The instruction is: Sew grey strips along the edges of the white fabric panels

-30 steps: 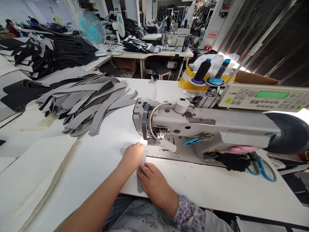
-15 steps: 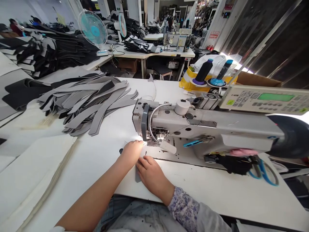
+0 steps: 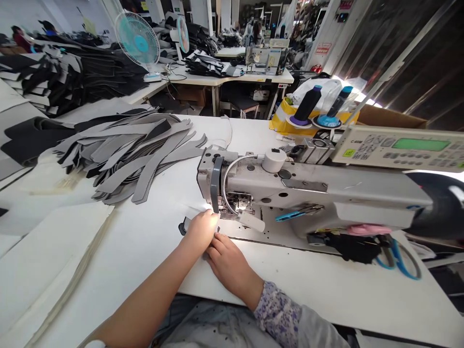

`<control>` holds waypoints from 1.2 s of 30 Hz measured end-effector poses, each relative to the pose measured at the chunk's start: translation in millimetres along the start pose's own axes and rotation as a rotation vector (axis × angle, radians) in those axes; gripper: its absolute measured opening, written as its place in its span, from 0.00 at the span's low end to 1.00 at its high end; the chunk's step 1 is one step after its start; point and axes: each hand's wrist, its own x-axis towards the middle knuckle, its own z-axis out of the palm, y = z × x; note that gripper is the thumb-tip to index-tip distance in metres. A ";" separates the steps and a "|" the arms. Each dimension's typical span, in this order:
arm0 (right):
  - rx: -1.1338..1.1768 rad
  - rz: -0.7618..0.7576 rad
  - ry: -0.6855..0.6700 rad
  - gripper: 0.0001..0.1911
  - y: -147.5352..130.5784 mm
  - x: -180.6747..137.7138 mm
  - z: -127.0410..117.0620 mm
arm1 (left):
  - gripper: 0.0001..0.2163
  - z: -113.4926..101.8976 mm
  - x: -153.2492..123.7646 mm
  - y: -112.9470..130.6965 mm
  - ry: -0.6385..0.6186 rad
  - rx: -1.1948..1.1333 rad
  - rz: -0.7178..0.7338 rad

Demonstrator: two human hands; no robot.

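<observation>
My left hand (image 3: 201,232) and my right hand (image 3: 230,268) press together on a grey foam-backed fabric strip, right in front of the presser foot of an industrial sewing machine (image 3: 290,183). The strip is almost hidden beneath my fingers, and only a dark end (image 3: 183,226) shows past my left hand. The machine's needle area is brightly lit and partly blocked by its grey guard. A loose pile of curved grey strips (image 3: 134,159) lies on the white table (image 3: 326,280), to the left of my hands.
Blue-handled scissors (image 3: 398,261) lie at the table's right edge, beneath the machine arm. Thread cones (image 3: 306,104) stand behind the machine, beside a control panel (image 3: 398,147). Behind the table are a fan (image 3: 137,41), stacks of black material (image 3: 72,72) and another sewing station (image 3: 266,60).
The strip has moved up towards the presser foot, and its lower end no longer shows below my right hand. Both hands have shifted up with it, and its dark end now shows on the left.
</observation>
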 end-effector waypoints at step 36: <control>-0.108 0.119 0.082 0.18 29.4 13.7 20.3 | 0.13 32.2 21.7 -20.3 0.350 -0.108 -0.077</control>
